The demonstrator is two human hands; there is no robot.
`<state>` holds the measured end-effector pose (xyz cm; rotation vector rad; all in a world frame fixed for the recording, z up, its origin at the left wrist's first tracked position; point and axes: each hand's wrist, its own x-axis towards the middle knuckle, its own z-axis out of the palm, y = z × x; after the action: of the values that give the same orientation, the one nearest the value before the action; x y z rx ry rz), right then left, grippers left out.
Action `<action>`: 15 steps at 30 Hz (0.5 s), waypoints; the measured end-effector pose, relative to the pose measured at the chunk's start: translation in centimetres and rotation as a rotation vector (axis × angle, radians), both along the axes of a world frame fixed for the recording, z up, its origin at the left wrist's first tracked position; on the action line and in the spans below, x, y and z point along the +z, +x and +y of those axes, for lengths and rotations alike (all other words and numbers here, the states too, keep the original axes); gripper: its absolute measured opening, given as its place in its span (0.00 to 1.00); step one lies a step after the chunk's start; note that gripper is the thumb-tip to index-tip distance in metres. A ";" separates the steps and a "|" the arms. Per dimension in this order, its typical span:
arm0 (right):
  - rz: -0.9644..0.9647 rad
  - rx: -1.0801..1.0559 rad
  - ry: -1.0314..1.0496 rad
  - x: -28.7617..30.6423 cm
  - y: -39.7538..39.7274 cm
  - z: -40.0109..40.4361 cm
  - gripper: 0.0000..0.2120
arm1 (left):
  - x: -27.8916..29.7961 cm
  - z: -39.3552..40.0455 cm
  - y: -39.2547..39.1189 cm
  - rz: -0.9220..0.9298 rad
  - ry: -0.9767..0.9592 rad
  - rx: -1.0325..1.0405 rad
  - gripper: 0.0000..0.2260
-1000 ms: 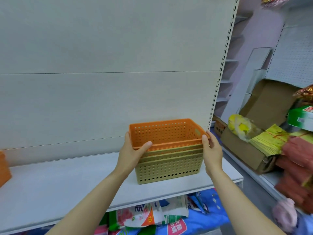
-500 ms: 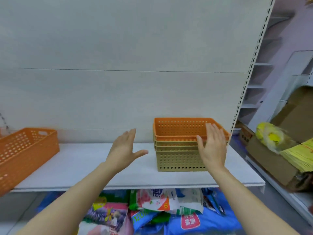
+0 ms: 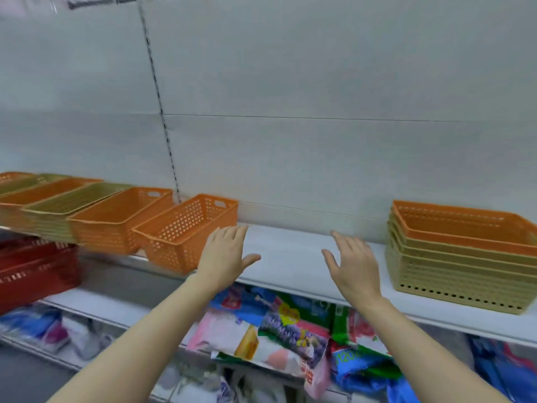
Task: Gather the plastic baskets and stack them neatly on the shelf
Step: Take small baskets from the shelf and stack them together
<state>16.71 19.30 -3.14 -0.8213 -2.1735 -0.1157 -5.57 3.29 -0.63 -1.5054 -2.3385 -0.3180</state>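
Observation:
A stack of nested baskets [image 3: 459, 266], tan ones with an orange one on top, stands at the right end of the white shelf [image 3: 290, 266]. To the left, a single orange basket [image 3: 186, 231] sits nearest my left hand [image 3: 225, 254], and a row of orange and tan baskets [image 3: 87, 210] stretches farther left. My left hand hovers open just right of that orange basket, not touching it. My right hand [image 3: 353, 266] is open over the bare shelf, left of the stack. Both hands hold nothing.
A red basket [image 3: 35, 269] sits on a lower level at the far left. Colourful packaged goods [image 3: 276, 330] fill the shelf below. A white back panel with a perforated upright [image 3: 158, 97] rises behind the shelf.
Both hands let go of the stack after the orange basket settled into it. My view and hands swung left, bringing the row of loose baskets into sight.

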 end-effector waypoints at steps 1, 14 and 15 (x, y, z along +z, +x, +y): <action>0.002 0.007 0.005 -0.1 -1.8 -1.1 0.24 | 0.0 -1.4 -1.7 0.006 0.002 0.009 0.35; 0.046 0.131 -0.116 -1.4 -20.6 -10.1 0.15 | -1.7 -11.1 -18.2 -0.083 0.057 0.218 0.31; 0.053 0.143 -0.122 -1.5 -21.7 -10.2 0.15 | -1.9 -11.5 -18.9 -0.097 0.077 0.235 0.31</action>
<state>-4.98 9.09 -4.64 -0.7253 -2.1981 0.1100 -24.51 -8.25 -2.54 -1.1890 -2.5166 -0.4233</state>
